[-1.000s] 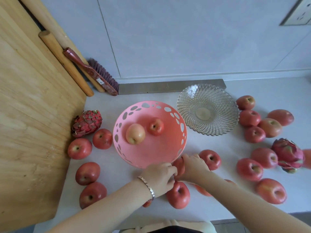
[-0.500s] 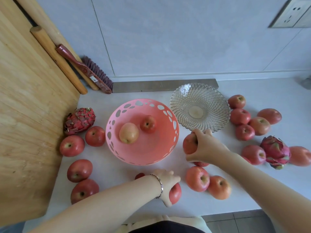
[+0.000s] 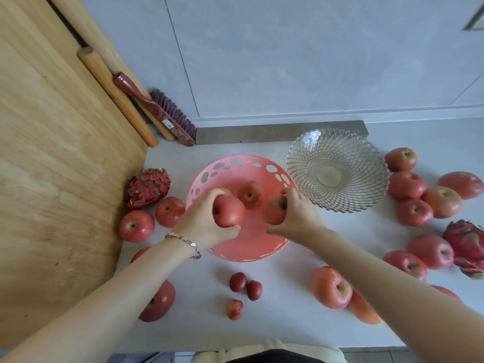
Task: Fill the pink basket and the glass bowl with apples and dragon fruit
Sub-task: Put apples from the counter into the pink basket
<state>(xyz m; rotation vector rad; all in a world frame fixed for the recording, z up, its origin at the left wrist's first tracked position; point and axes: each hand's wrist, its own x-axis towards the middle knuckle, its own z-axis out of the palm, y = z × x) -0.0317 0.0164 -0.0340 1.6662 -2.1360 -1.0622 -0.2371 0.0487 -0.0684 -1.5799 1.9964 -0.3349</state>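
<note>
The pink basket (image 3: 251, 163) with holes in its rim stands at the centre of the counter. Both hands hover over it. My left hand (image 3: 201, 221) grips a red apple (image 3: 229, 212) above its left half. My right hand (image 3: 298, 213) grips another apple (image 3: 275, 209) above its right half. One red apple (image 3: 250, 193) lies inside the basket; a second is mostly hidden behind my left hand. The glass bowl (image 3: 337, 150) stands to the right with nothing in it. Dragon fruit lie at the left (image 3: 148, 187) and the far right (image 3: 467, 243).
Loose apples lie left of the basket (image 3: 136, 225), right of the bowl (image 3: 407, 184) and near the front (image 3: 331, 286). Three small dark red fruits (image 3: 238, 281) sit in front of the basket. A wooden board (image 3: 52, 179), rolling pins and a brush (image 3: 157, 111) stand at the left.
Both hands have risen from the counter's front and moved over the pink basket, each carrying an apple. The camera has shifted closer.
</note>
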